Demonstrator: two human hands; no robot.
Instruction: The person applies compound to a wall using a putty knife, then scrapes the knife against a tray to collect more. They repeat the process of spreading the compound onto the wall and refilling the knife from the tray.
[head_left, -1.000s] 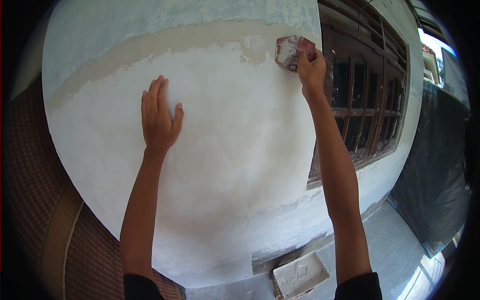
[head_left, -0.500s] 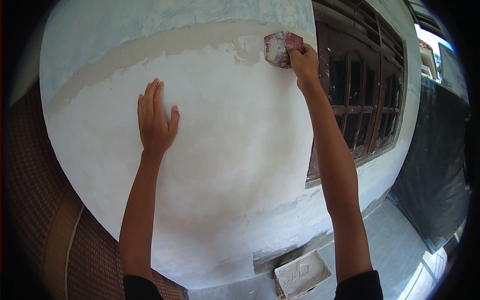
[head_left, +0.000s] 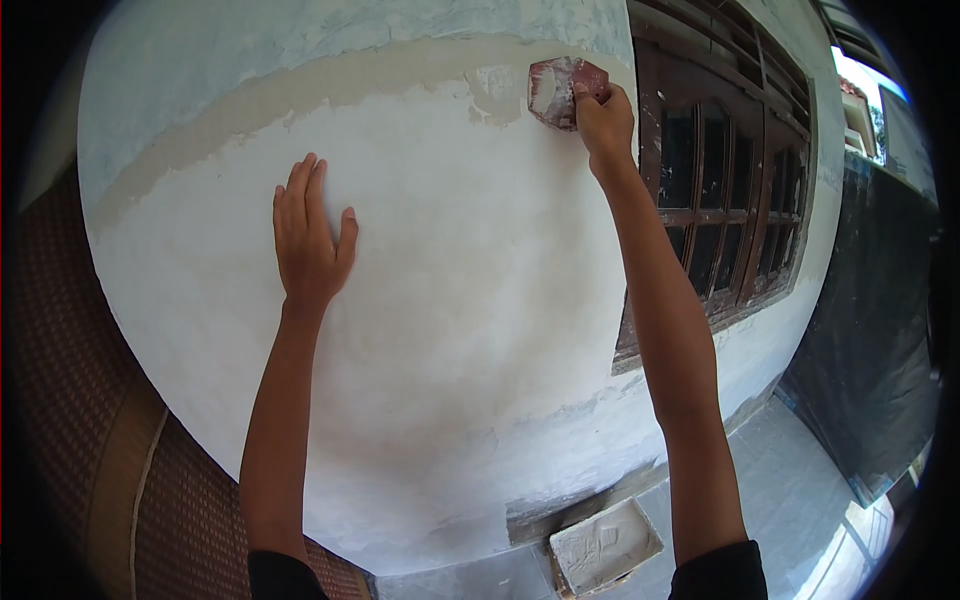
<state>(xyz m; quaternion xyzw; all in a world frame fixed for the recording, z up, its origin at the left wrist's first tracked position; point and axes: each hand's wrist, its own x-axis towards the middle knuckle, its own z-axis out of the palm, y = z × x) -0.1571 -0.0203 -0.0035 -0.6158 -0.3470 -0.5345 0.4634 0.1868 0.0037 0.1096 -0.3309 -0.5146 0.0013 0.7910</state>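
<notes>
Red spreader high at the wall, beside the window
The right hand grips it; the left hand lies flat, fingers extended, empty. Light, even pressure should suit, though its edge contact is hard to judge.

Window taken as landmark. Left of it, a broad open stretch of wall between my left hand and my right hand; room to pass there, up or down. Rightward of my scraper, the window's brown frame stands near, in the way. My right forearm crosses before its left edge. Below and left of it, a tray obstructs the floor; right of it, a dark sheet bars the side.
</notes>
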